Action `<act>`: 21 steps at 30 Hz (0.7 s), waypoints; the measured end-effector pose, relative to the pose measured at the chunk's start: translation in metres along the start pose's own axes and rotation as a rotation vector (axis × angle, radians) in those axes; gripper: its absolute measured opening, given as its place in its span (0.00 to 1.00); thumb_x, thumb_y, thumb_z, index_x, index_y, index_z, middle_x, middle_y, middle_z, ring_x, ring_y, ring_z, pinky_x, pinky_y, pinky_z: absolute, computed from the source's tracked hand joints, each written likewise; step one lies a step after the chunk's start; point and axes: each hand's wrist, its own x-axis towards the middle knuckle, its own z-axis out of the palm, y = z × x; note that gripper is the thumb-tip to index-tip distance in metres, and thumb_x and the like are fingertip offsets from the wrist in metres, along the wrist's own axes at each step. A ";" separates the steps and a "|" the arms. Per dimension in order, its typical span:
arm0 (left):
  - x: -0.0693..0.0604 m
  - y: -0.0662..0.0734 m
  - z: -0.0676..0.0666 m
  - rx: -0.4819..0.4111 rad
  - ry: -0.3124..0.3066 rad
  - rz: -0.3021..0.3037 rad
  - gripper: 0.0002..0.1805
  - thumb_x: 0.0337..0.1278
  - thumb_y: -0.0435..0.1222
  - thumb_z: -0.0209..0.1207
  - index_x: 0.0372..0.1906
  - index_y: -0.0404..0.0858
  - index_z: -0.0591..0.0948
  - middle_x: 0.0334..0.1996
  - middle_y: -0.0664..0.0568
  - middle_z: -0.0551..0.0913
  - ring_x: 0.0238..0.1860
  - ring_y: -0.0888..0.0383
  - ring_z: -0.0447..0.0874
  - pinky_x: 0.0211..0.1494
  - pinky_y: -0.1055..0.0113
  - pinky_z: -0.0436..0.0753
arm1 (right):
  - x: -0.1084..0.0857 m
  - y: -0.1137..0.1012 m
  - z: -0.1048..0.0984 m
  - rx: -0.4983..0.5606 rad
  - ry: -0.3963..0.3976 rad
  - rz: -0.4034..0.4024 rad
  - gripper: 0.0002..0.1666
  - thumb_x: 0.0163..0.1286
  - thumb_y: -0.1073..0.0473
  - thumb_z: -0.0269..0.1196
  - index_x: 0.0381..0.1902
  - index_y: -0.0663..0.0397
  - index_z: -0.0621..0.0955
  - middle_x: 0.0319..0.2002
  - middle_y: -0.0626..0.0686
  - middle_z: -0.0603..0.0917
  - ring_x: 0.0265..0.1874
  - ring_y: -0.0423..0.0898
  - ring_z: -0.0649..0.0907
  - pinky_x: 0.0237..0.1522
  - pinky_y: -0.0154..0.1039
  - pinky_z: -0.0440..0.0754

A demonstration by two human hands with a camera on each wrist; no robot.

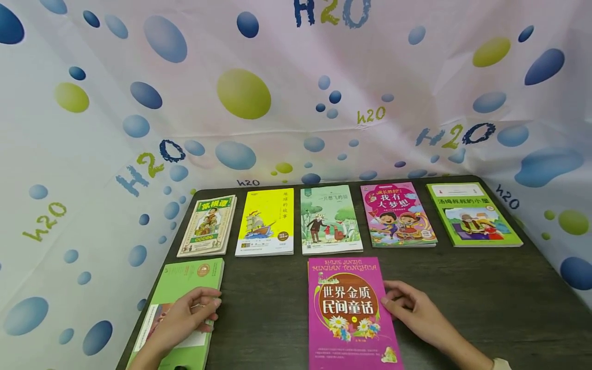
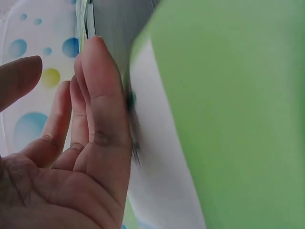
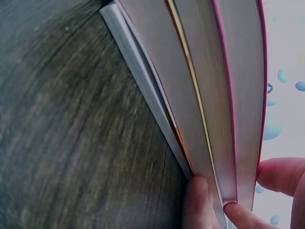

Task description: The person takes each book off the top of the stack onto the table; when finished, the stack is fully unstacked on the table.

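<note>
Green book: the light-green, white-banded paper book (image 1: 173, 285) lay cover up to the left of the purple-topped pile of paperbacks (image 1: 353, 308).
Left hand: the person's left hand (image 1: 182, 318) was over that green book, left of the pile, its fingers loose and gripping nothing; I couldn't tell whether they touched the cover.
Cream book: a small cream-and-green illustrated paperback (image 1: 206, 226) lay beyond the pile, to its far left.
Yellow book: a bright yellow paperback with a sailing ship (image 1: 265, 223) lay beyond the pile, nearer its left side.
Mint book: a pale mint-green paperback with trees (image 1: 331, 221) lay just behind the pile; the gaps either side probably left each cover readable.
Pile: several volumes, squarely stacked, presumably so they could be handled as one block.
Pink book: a hot-pink paperback with two cartoon children (image 1: 399, 215) lay behind the pile, slightly right.
Right hand: the right hand (image 1: 413, 311) pinched the pile's right edge, thumb against the top cover and fingers lower down, likely to keep the volumes from sliding apart.
Lime book: a lime-green paperback with a white top band (image 1: 474, 215) lay farthest right of the pile, behind it.
</note>
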 end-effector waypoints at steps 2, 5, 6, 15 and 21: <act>0.003 0.004 0.006 -0.011 -0.028 0.004 0.29 0.76 0.43 0.62 0.68 0.27 0.72 0.44 0.44 0.84 0.41 0.55 0.89 0.40 0.59 0.93 | 0.000 0.000 0.000 -0.001 0.003 0.006 0.36 0.78 0.53 0.65 0.75 0.66 0.69 0.49 0.59 0.84 0.38 0.40 0.87 0.40 0.35 0.86; 0.008 0.009 0.017 -0.021 -0.069 0.016 0.29 0.77 0.45 0.61 0.67 0.27 0.72 0.45 0.42 0.83 0.42 0.52 0.88 0.40 0.57 0.93 | 0.000 0.000 0.000 -0.002 0.004 0.008 0.36 0.78 0.53 0.65 0.75 0.67 0.69 0.49 0.59 0.84 0.38 0.40 0.87 0.40 0.36 0.87; 0.009 0.011 0.022 -0.028 -0.082 0.018 0.29 0.77 0.45 0.61 0.67 0.28 0.72 0.46 0.41 0.83 0.42 0.52 0.88 0.40 0.57 0.93 | 0.000 0.000 0.000 -0.004 0.004 0.009 0.36 0.78 0.53 0.65 0.75 0.67 0.69 0.49 0.59 0.84 0.38 0.40 0.87 0.39 0.36 0.87; 0.024 0.025 0.069 -0.109 -0.181 0.050 0.30 0.75 0.46 0.62 0.67 0.28 0.73 0.49 0.38 0.83 0.45 0.50 0.88 0.41 0.55 0.94 | 0.001 0.000 0.000 -0.003 0.009 0.012 0.36 0.78 0.52 0.65 0.75 0.66 0.69 0.50 0.59 0.85 0.38 0.40 0.87 0.40 0.35 0.86; 0.030 0.034 0.095 -0.138 -0.218 0.062 0.30 0.75 0.47 0.63 0.66 0.28 0.74 0.50 0.36 0.83 0.45 0.50 0.89 0.41 0.52 0.94 | 0.001 0.000 0.001 -0.009 0.008 0.009 0.36 0.78 0.53 0.64 0.75 0.66 0.70 0.50 0.59 0.85 0.38 0.39 0.86 0.39 0.35 0.86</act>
